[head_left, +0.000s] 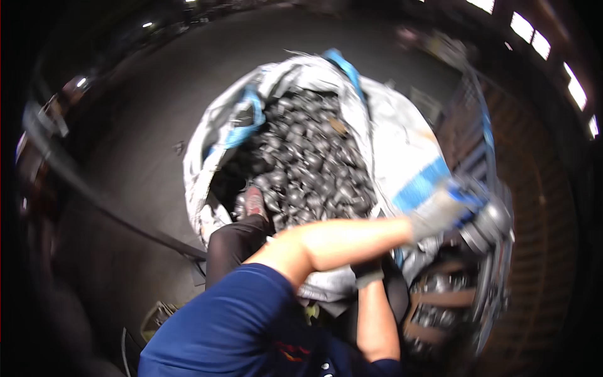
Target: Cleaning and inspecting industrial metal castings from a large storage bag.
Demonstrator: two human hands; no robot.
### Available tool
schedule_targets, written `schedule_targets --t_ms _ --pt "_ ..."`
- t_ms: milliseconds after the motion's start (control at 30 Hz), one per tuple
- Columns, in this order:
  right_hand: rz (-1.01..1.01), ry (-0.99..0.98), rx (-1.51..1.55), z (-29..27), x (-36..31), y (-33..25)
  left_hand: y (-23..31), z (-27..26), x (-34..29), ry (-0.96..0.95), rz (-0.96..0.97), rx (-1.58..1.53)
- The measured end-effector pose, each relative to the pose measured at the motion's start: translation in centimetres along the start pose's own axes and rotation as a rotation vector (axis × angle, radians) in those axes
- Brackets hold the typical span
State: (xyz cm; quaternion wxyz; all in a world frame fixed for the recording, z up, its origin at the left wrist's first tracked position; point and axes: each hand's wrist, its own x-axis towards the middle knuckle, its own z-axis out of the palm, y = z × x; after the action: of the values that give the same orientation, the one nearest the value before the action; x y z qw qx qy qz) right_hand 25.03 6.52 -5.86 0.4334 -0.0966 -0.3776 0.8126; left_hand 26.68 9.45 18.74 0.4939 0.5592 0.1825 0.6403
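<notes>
Both hands are gloved: the left hand (pixel 447 210) closes on a dark rounded metal piece (pixel 490 221), likely heavy and hard, beside the big white sack (pixel 402 144) of similar pieces (pixel 308 157), while the right hand's (pixel 367 271) grip cannot be told.

The scene is dimly lit, and the rim of the fisheye view is lost in black. Daylight is admitted through bright, blown-out windows (pixel 553 56) at the upper right, and small lamps (pixel 148 25) are seen as glare spots at the upper left. The white bulk bag (pixel 402 144) is lit best. Motion blur is smeared across the gloved left hand (pixel 449 210) and the right side, and straight edges are bent toward the rim.
</notes>
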Motion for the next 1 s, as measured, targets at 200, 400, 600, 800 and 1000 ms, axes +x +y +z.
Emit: schedule_targets --t_ms 200,400,600,800,1000 --pt "0.095 -0.106 0.137 -3.0 -0.8 -0.2 -7.0 11.2 3.5 -0.036 -0.045 0.357" --pt "0.071 -0.008 0.307 -9.4 -4.1 1.0 -10.4 12.3 3.9 -0.251 -0.274 0.364" --pt "0.073 0.090 0.488 -12.3 -5.4 3.5 -7.5 5.1 0.1 -0.090 -0.226 -0.102" --pt "0.112 0.603 0.224 0.4 -2.6 -1.7 -8.1 -11.9 -9.8 0.219 -0.294 -0.032" --pt "0.288 0.596 0.168 5.9 -0.6 -3.1 -13.6 -33.8 -19.5 0.485 -0.414 0.778"
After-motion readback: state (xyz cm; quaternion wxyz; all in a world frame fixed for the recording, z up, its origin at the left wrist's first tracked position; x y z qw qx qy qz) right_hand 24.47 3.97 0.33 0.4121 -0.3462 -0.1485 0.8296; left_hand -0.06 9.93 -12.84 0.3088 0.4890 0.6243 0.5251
